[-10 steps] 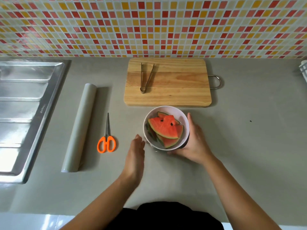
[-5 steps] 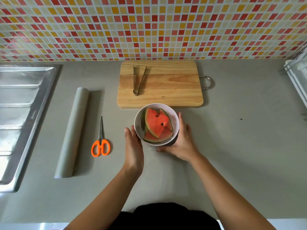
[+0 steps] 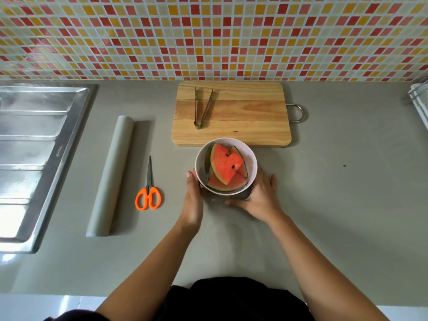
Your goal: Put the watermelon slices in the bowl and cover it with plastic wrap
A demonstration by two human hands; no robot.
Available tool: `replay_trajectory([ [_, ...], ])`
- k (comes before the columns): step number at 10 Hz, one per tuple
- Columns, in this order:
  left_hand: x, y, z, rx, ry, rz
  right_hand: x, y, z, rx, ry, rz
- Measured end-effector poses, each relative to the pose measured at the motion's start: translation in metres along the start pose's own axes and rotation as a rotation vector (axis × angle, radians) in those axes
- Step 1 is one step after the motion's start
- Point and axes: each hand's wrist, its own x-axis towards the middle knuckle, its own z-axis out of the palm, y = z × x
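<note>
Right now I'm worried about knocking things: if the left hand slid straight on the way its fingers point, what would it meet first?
The left hand points away along the bowl; next it would likely meet the cutting board.

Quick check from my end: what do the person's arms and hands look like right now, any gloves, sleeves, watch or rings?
Both hands are bare: no gloves on the left hand or the right hand. The forearms are uncovered as far as the frame shows, with no sleeve cuffs in view. No watch, bracelet or ring is visible. A dark black garment shows at the bottom edge.
</note>
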Motion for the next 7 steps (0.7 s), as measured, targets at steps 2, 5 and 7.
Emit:
replay_trajectory([
  [2,0.017,0.02,-0.026,0.079,0.085,-0.087,0.004,0.003,-0.007,0.095,0.033,-0.044],
  [5,0.036,0.032,-0.021,0.209,0.006,-0.061,0.017,0.002,-0.007,0.116,0.055,-0.017],
  [7,0.031,0.033,-0.024,0.445,0.068,-0.02,0.011,0.004,-0.009,0.057,0.034,-0.036],
])
